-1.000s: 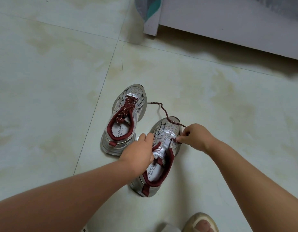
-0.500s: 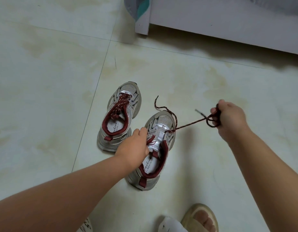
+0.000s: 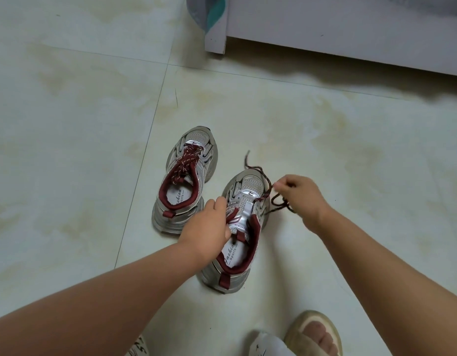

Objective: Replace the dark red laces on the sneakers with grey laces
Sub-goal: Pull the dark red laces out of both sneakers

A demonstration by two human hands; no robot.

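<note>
Right hand (image 3: 300, 199) back beside the near sneaker (image 3: 244, 217) toe, pinching the dark red lace (image 3: 267, 186); left hand (image 3: 208, 228) grips its collar; unlacing step, next pull clears lowest eyelets.

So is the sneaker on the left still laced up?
Yes. The left sneaker still has its dark red lace crisscrossed through the eyelets; neither hand touches it.

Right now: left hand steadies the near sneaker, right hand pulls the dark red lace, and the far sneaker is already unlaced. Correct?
Not quite. The far sneaker is still fully laced in dark red, as the head view shows. The rest stands: the left hand steadies the near sneaker, and the right hand pulls its dark red lace.
</note>
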